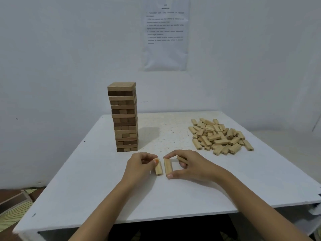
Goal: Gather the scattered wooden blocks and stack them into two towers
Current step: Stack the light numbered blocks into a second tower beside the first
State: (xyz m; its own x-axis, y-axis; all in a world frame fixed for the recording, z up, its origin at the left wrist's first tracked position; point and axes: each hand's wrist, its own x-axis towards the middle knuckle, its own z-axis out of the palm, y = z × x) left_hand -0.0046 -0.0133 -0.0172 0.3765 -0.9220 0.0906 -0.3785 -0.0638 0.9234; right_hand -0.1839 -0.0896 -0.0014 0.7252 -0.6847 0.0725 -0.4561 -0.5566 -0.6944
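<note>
A tall tower of darker wooden blocks (124, 117) stands on the white table (97, 188) at the back left. A loose heap of pale wooden blocks (218, 136) lies at the back right. In front of the tower, my left hand (139, 166) pinches the far end of one pale block (158, 168) that lies on the table. My right hand (191, 165) grips a second pale block (167, 166) between thumb and forefinger, parallel to the first and a small gap away. A third block (181, 159) is tucked under that hand's fingers.
A printed paper sheet (165, 35) hangs on the white wall behind the table. Patterned floor (13, 204) shows past the table's left edge. The table's near edge (156, 218) runs just below my forearms.
</note>
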